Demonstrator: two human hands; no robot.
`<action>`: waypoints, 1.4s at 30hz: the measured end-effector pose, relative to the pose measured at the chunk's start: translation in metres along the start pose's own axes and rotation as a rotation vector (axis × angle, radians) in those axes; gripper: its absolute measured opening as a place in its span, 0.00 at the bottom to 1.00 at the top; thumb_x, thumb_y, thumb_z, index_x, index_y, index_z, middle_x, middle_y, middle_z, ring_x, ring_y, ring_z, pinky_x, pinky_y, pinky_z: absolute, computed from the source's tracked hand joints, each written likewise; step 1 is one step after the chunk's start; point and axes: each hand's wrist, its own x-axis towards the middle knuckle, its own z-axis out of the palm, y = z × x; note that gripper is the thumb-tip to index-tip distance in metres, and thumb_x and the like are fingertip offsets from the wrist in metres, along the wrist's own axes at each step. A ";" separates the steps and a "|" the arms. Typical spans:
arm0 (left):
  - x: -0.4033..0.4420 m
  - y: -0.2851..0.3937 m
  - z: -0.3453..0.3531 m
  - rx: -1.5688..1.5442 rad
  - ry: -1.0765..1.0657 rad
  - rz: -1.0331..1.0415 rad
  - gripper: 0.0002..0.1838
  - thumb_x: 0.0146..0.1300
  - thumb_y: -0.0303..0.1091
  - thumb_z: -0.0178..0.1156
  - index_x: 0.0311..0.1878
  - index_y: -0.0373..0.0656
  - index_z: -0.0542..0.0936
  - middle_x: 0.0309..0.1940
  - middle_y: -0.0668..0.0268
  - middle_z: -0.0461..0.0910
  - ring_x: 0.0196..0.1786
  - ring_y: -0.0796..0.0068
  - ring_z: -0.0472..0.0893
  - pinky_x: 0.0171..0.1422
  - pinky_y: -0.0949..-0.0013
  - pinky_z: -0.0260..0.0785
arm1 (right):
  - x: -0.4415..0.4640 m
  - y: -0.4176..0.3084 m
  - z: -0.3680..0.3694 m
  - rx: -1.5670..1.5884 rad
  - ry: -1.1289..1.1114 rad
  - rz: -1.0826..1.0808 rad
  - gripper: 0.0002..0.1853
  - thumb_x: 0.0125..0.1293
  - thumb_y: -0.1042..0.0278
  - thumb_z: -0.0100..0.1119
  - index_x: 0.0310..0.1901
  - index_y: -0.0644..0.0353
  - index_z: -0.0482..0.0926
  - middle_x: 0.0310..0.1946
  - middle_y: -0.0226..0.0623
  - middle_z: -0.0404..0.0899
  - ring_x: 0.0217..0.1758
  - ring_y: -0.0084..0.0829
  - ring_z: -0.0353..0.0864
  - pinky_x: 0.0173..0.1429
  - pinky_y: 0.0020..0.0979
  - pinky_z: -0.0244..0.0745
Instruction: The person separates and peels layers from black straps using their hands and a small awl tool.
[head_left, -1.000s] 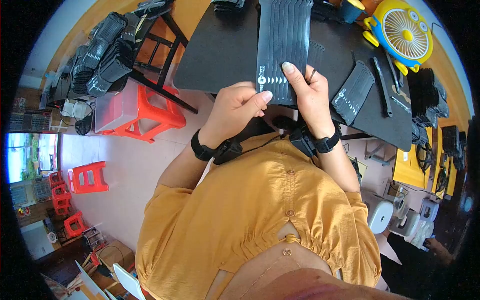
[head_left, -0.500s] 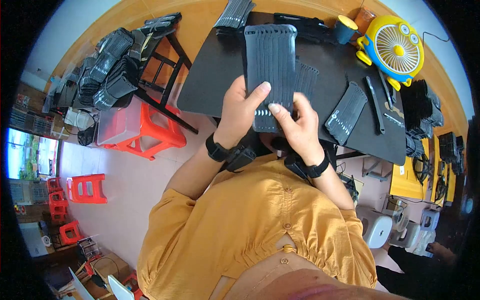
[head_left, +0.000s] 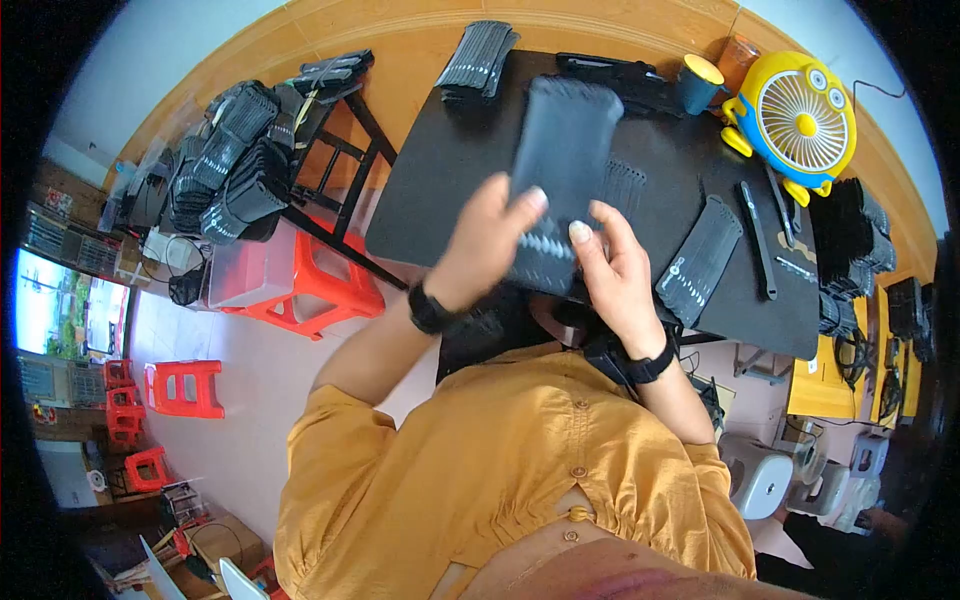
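My left hand (head_left: 492, 243) is closed around the left side of a bundle of black flat strips (head_left: 568, 135), thumb on its front face. The bundle is blurred, held up over the table, its lower end carrying a row of pale marks. At its lower right edge is my right hand (head_left: 617, 272), thumb and fingers apart; whether it touches the bundle I cannot tell. Behind the bundle, another group of strips (head_left: 625, 188) lies partly hidden on the table. A fanned stack of black strips (head_left: 700, 260) rests to the right of my right hand.
On the black table (head_left: 425, 190) stand a yellow and blue fan (head_left: 806, 125) and a dark cup with a yellow top (head_left: 700, 85). More strips (head_left: 478, 60) lie at the back left. Piled bundles (head_left: 235, 150) are beyond the left edge, near a red stool (head_left: 330, 290).
The view has shifted a little, so the scene sits lower. The bundle has become blurred with motion. My right hand has moved outward to the bundle's edge, its thumb less over the front.
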 end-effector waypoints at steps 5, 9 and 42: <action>0.108 0.019 -0.087 -0.228 -0.017 -0.021 0.14 0.74 0.40 0.52 0.48 0.39 0.78 0.36 0.68 0.84 0.35 0.79 0.83 0.40 0.70 0.79 | -0.005 -0.010 -0.023 0.184 -0.147 0.057 0.19 0.72 0.65 0.58 0.62 0.58 0.71 0.25 0.27 0.80 0.30 0.15 0.75 0.38 0.20 0.69; 0.200 0.014 -0.133 -0.037 0.065 -0.263 0.16 0.73 0.36 0.53 0.48 0.28 0.77 0.39 0.57 0.85 0.37 0.67 0.86 0.42 0.62 0.79 | -0.010 -0.012 -0.037 0.276 -0.149 0.169 0.19 0.72 0.71 0.57 0.62 0.61 0.70 0.27 0.28 0.80 0.31 0.15 0.77 0.37 0.18 0.69; 0.051 0.051 -0.020 0.582 -0.274 0.429 0.20 0.68 0.37 0.58 0.56 0.32 0.72 0.47 0.45 0.77 0.50 0.45 0.78 0.54 0.59 0.70 | 0.057 -0.031 -0.069 -0.187 0.436 -0.236 0.20 0.55 0.63 0.75 0.48 0.60 0.80 0.37 0.28 0.81 0.24 0.16 0.69 0.29 0.20 0.67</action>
